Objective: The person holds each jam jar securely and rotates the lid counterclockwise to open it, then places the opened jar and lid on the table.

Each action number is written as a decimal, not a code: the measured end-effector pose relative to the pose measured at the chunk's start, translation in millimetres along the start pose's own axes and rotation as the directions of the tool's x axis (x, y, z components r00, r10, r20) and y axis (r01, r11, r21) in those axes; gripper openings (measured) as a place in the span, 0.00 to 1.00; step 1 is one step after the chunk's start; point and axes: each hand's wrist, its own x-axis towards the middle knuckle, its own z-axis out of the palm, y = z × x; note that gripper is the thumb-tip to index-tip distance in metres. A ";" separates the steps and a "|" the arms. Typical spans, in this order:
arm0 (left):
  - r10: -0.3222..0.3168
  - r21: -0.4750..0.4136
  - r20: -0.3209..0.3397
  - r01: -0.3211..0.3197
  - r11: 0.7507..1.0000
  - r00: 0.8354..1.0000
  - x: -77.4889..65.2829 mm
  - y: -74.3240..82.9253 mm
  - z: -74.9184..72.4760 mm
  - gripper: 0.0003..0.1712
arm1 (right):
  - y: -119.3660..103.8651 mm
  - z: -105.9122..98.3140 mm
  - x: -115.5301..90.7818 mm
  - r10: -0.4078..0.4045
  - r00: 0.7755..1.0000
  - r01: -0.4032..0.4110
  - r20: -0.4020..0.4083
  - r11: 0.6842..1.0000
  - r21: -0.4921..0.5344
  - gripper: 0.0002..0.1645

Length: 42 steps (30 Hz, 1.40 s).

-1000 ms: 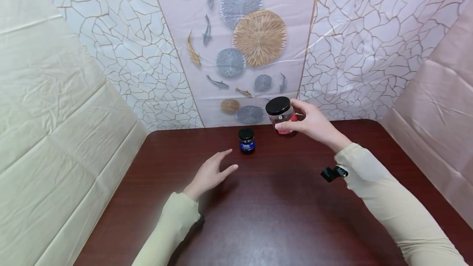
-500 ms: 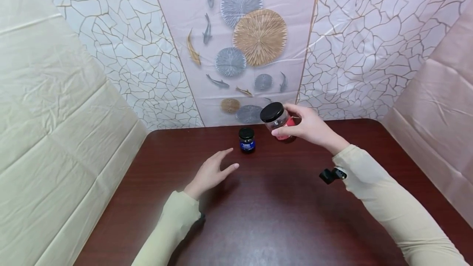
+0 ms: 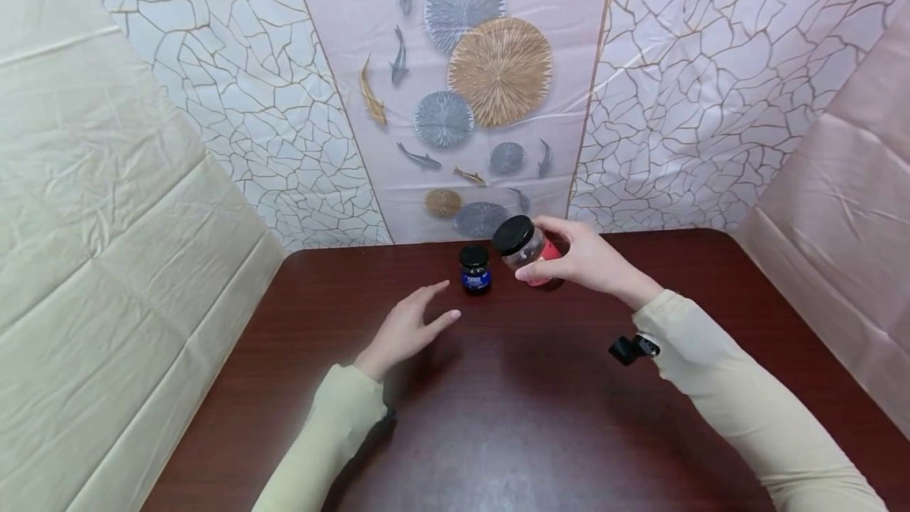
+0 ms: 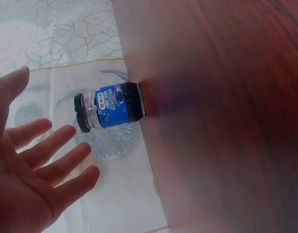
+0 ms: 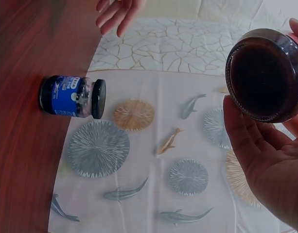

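My right hand [image 3: 593, 259] grips a glass jar [image 3: 550, 250] with a black lid and a red label, holding it above the table and tilted with the lid leaning left. In the right wrist view the dark bottom of this jar [image 5: 263, 80] faces the camera. A smaller jar [image 3: 475, 281] with a black lid and blue label stands upright near the table's back edge. My left hand [image 3: 405, 332] hovers to its left, fingers spread and relaxed, holding nothing. The left wrist view shows the blue-labelled jar [image 4: 112, 106] beyond the fingertips, apart from them.
A dark red-brown wooden table [image 3: 498, 417] extends beneath both hands. Behind it hangs a patterned backdrop [image 3: 498, 69] with fish and round motifs. Pale cloth walls [image 3: 107, 259] stand at the left and right. A black wrist device [image 3: 633, 349] sticks out from the right sleeve.
My right hand has lowered the red-labelled jar and brought it left, closer to the blue-labelled one, tilting it further. My left hand has barely moved. The blue-labelled jar stays in place.
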 end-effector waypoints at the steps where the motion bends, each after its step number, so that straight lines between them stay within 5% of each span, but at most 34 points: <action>1: 0.001 0.001 -0.001 -0.001 1.000 1.000 0.1 0.2 -0.2 0.40 | 0.6 1.2 0.1 -0.003 1.000 0.003 0.002 1.000 -0.005 0.29; 20: 0.114 0.041 -0.018 -0.113 0.993 0.993 7.8 17.8 -7.2 0.41 | 11.0 19.2 -7.2 0.009 1.000 -0.009 0.026 1.000 -0.029 0.32; 34: 0.213 0.063 -0.030 -0.211 0.976 0.977 2.6 44.9 -22.2 0.40 | 17.1 26.8 -11.0 0.007 0.999 -0.007 0.052 1.000 -0.003 0.31; 42: 0.317 0.084 -0.077 -0.311 0.947 0.945 -1.7 55.4 -34.6 0.39 | 20.9 32.1 -14.3 0.013 0.998 -0.013 0.059 1.000 0.007 0.28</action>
